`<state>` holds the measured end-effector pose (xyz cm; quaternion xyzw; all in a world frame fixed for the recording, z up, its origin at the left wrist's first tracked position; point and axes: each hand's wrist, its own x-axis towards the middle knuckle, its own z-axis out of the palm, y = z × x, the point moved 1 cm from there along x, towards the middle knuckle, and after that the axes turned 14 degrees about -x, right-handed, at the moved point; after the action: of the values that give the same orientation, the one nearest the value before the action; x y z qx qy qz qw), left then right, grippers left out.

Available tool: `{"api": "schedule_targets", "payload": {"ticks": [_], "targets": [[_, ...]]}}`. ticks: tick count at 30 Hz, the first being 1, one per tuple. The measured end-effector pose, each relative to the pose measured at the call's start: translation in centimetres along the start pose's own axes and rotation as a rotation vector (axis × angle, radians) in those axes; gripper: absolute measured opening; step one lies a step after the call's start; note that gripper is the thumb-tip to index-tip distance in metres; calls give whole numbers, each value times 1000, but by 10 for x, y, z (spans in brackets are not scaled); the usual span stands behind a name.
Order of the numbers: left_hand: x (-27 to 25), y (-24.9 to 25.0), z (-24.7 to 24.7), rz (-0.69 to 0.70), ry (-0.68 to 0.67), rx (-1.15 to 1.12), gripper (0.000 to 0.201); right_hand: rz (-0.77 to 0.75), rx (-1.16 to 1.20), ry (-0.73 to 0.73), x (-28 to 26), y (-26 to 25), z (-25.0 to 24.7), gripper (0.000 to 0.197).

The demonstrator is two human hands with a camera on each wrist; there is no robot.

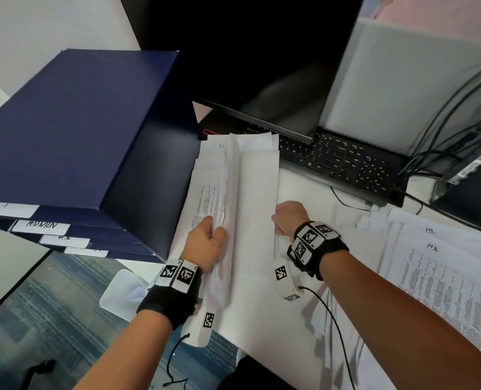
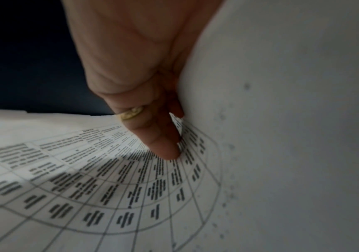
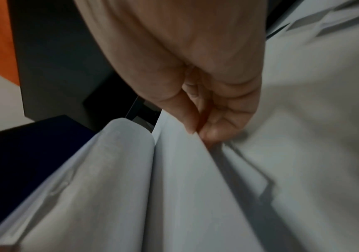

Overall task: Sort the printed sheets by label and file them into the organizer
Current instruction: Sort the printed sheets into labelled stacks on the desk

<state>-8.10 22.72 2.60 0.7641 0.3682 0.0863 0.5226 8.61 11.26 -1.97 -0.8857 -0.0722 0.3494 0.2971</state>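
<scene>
A thick stack of printed sheets [image 1: 230,175] lies on the desk beside the dark blue organizer [image 1: 73,130], whose white label tabs [image 1: 41,227] face me. My left hand [image 1: 205,243] grips a lifted bundle of sheets at the stack's near left edge; in the left wrist view its fingers [image 2: 163,145] curl into a printed table page [image 2: 88,187]. My right hand [image 1: 287,218] pinches the right edge of a blank-backed sheet [image 1: 259,192]; in the right wrist view thumb and fingertips [image 3: 208,133] close on the paper edge [image 3: 180,162].
A black keyboard [image 1: 343,161] and a dark monitor [image 1: 264,80] stand behind the stack. More printed sheets [image 1: 441,277] are spread at the right, with cables [image 1: 444,130] beyond. A clear plastic piece [image 1: 121,291] lies near the desk's front edge.
</scene>
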Motion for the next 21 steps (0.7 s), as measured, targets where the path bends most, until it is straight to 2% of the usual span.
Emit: {"api": "schedule_targets", "payload": {"ticks": [1,3,7,9,11,13,15,18,21], "targets": [[1,1,5,5,-23,14,33,-1,40,-56,-7,1,-6,36],[0,1,17,3,-100,64,30,4,114,-76,-16,8,-19,37],[-6,4,40,7,-269,216,22,92,443,6,-28,41,-49,25],[-13,6,53,-12,-270,276,26,86,377,83,-34,64,-62,27],[-20,8,66,-61,-188,345,28,115,323,169,-41,93,-79,28],[-26,14,80,-90,-128,471,27,133,225,238,-48,121,-96,20],[-31,20,93,-100,-145,586,34,248,147,292,-56,147,-111,25],[-38,32,120,11,-190,586,38,321,-164,262,-73,179,-134,24],[-53,47,154,141,-236,478,33,371,-266,283,-73,225,-154,26]]}}
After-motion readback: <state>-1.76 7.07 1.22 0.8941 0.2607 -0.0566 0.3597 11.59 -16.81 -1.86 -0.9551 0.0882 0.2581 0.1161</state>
